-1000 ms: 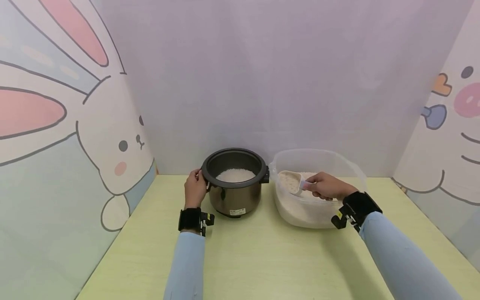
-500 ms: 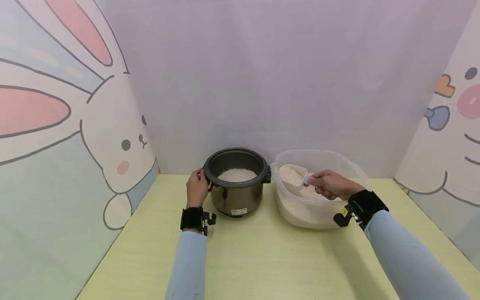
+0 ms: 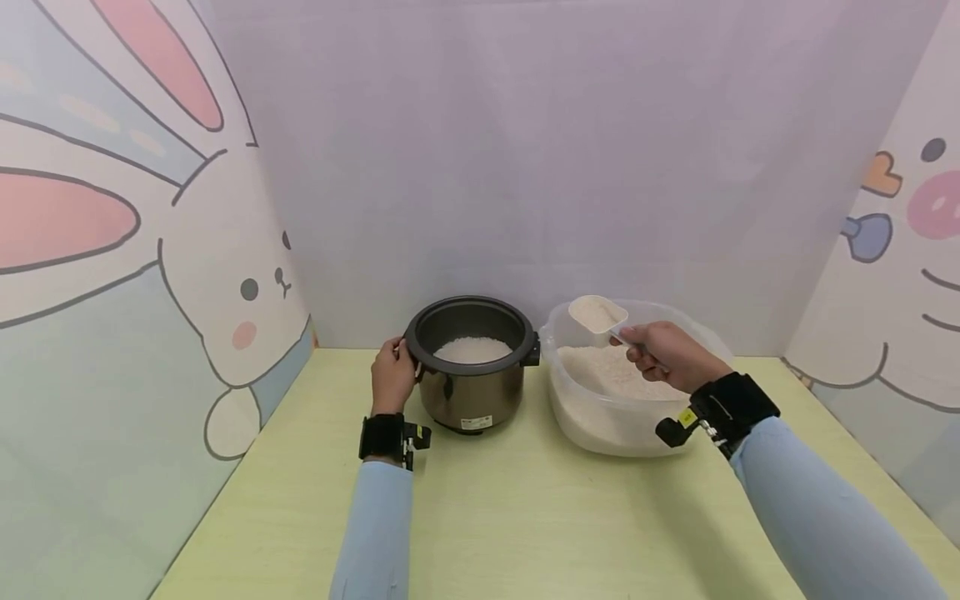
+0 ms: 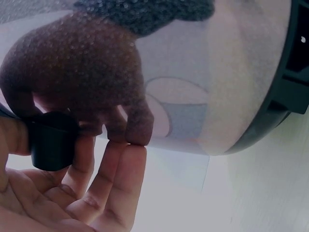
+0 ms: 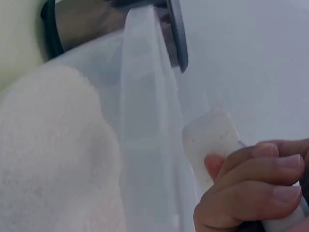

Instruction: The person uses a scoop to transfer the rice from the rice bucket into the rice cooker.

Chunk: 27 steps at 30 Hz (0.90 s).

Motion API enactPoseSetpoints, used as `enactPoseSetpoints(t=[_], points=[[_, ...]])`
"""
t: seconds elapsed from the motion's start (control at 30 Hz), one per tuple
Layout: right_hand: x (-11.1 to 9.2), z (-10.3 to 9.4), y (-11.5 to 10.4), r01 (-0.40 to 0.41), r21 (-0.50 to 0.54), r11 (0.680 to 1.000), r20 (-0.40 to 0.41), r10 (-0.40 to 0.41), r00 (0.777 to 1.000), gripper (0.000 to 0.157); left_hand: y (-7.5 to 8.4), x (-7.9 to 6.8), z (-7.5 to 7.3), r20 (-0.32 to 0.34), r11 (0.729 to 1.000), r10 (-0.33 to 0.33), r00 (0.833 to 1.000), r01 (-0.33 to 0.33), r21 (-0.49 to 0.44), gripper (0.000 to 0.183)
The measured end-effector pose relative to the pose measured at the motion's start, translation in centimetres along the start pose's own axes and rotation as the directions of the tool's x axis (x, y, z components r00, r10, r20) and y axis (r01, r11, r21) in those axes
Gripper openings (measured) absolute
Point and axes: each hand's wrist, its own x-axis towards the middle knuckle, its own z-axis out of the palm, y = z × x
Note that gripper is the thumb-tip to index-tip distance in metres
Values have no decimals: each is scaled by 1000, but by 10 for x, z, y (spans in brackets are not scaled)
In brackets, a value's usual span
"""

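Observation:
My left hand [image 3: 392,379] holds the left side of a dark, shiny rice cooker pot [image 3: 471,396] that stands lidless with white rice [image 3: 471,351] inside. In the left wrist view, its black side handle [image 4: 54,147] sits between thumb and fingers, and fingertips touch the mirror-like wall. My right hand [image 3: 675,357] grips the handle of a white measuring scoop [image 3: 597,315], heaped with rice, above a clear plastic tub [image 3: 637,437]. More rice [image 3: 611,373] fills the tub's lower part. The right wrist view catches the scoop's underside [image 5: 210,137] beside the tub wall [image 5: 145,101].
Pot and tub stand side by side on a pale yellow-green table [image 3: 525,525], close to a plain lilac back curtain [image 3: 525,167]. Cartoon-printed panels flank the table, with a rabbit [image 3: 217,275] on the left one.
The scoop has risen out of the rice in the tub, now full and level above the rim, with my right hand lifting it. My left hand stays on the pot.

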Motion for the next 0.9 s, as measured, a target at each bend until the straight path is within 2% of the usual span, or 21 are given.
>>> enactPoseSetpoints(t=[0.23,0.47,0.73,0.9], points=[[-1,18,-22,1,49,999,-88,4,996,36,0,-1,-1,-5,1000,1,1000,-1,-3,45],[2,36,-42,16,73,997,-133,-6,991,36,2,-2,-1,2,1000,-20,1000,20,-15,45],[3,57,-58,40,118,992,-129,-25,991,41,3,-3,-2,6,1000,-6,1000,6,-13,45],[4,69,-66,74,95,993,-92,-65,994,40,4,-4,-2,-1,1000,-15,1000,15,-16,44]])
